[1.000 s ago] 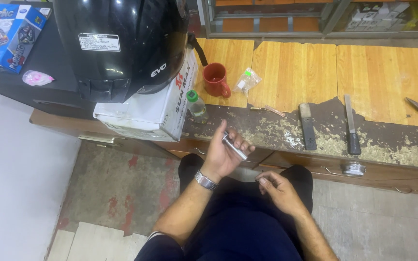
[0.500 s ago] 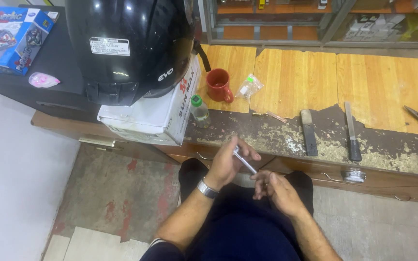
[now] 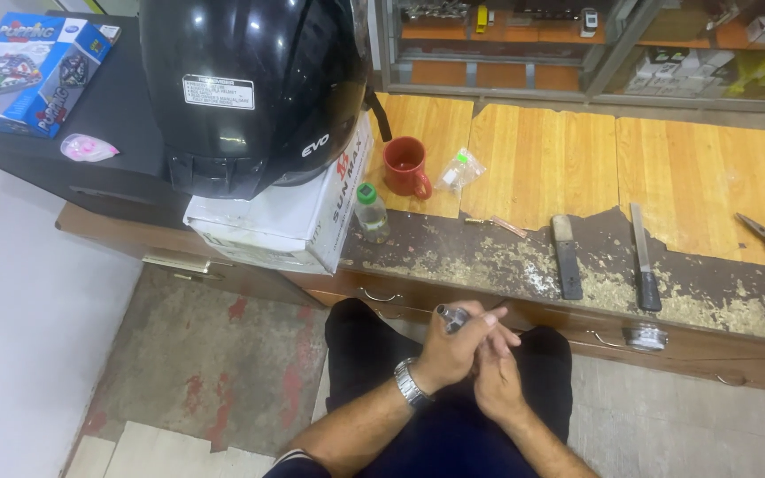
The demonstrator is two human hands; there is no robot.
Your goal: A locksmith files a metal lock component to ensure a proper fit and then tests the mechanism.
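I see my left hand clamped on a small metal cylinder over my lap, right hand pinching below; loosened grip could drop it onto the floor.

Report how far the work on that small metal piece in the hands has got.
Done: nothing visibly finished. In hand: the left hand grips a small silver cylindrical metal tool, and the right hand is pressed against it. Left: the black-handled flat file lies untouched on the worn wooden counter.
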